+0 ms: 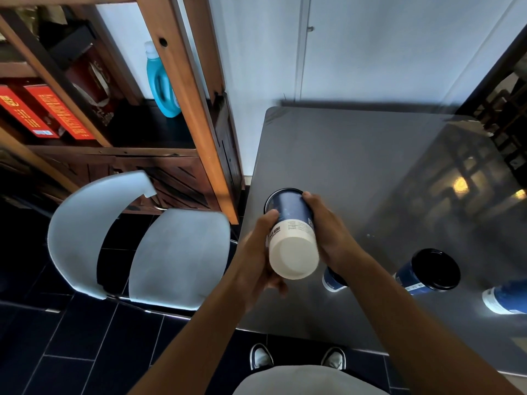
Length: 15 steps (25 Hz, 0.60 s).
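Note:
A dark blue paper cup point(292, 220) with a white base and black lid is held upside down and tilted above the grey table point(356, 155), its lid end towards the table and its white bottom facing me. My left hand point(261, 252) grips its left side with the thumb on the wall. My right hand point(328, 229) grips its right side, fingers curled round it. Whether the lid touches the table I cannot tell.
Three more blue cups stand on the table: one point(332, 279) partly hidden under my right wrist, one with a black lid point(427, 272), one point(506, 299) at the right edge. A white chair point(176, 252) stands left; a wooden shelf point(196, 115) holds a blue bottle point(161, 81).

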### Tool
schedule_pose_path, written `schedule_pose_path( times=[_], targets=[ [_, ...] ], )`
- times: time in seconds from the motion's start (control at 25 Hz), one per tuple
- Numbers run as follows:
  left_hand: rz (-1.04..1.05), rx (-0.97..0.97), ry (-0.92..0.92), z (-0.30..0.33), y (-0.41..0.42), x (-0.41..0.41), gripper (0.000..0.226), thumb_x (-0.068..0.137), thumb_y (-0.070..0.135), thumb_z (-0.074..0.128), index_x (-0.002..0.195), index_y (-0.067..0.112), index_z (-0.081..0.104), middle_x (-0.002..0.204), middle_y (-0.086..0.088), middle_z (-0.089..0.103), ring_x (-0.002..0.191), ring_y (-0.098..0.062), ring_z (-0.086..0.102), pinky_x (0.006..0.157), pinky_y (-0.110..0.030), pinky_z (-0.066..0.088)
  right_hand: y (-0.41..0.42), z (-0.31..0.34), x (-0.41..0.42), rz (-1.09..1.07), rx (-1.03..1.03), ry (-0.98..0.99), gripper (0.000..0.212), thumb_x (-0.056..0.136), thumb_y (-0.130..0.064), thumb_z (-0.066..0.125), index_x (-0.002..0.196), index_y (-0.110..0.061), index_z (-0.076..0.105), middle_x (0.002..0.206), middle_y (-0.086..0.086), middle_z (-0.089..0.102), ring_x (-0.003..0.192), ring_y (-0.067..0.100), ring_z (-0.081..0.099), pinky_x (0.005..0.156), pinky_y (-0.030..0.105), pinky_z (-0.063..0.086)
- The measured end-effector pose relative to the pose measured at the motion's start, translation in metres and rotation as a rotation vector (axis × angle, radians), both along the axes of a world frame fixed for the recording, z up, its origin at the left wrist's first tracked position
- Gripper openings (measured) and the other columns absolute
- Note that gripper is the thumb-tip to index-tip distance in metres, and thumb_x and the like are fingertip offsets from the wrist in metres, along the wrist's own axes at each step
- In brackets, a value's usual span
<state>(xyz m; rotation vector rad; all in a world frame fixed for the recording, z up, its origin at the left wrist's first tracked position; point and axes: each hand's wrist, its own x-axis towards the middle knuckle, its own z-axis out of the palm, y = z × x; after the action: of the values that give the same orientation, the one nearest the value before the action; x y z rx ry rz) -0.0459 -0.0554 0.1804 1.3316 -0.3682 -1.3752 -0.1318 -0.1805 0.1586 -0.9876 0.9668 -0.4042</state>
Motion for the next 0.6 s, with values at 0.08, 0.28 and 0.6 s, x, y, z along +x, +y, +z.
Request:
schedule_pose_path(
  times=[0.08, 0.28, 0.6],
  targets=[
    [-0.031, 0.022, -0.076, -0.0017, 0.0016, 0.0012, 0.084, 0.070, 0.076, 0.059, 0.121, 0.009, 0.065, 0.087, -0.021, 0.072, 0.066, -0.030, 0.072, 0.043, -0.028, 0.052, -0.0001, 0.0068, -0.0028, 0.065, -0.157, 0.069, 0.046, 0.093, -0.058, 0.046, 0.122, -0.025, 0.060, 0.121, 0.021, 0.066, 0.088, 0.032, 0.068, 0.076, 0.048, 0.054],
    [-0.016, -0.008, -0.001, -0.0029, 0.0007, 0.0002, 0.081, 0.078, 0.066, 0.059, 0.129, 0.002, 0.057, 0.087, -0.020, 0.071, 0.061, -0.028, 0.071, 0.041, -0.026, 0.049, -0.0001, 0.0068, -0.0028, 0.079, -0.158, 0.077, 0.051, 0.094, -0.059, 0.043, 0.123, -0.020, 0.059, 0.119, 0.027, 0.066, 0.083, 0.031, 0.066, 0.074, 0.050, 0.052],
    [0.002, -0.059, 0.118, -0.0030, 0.0003, -0.0040, 0.079, 0.082, 0.067, 0.052, 0.125, 0.001, 0.059, 0.083, -0.016, 0.070, 0.059, -0.025, 0.069, 0.041, -0.027, 0.050, 0.0041, 0.0129, 0.0011, -0.060, 0.118, -0.047, 0.060, 0.100, -0.051, 0.048, 0.136, -0.005, 0.053, 0.131, 0.032, 0.062, 0.093, 0.037, 0.062, 0.099, 0.060, 0.047]
  ],
)
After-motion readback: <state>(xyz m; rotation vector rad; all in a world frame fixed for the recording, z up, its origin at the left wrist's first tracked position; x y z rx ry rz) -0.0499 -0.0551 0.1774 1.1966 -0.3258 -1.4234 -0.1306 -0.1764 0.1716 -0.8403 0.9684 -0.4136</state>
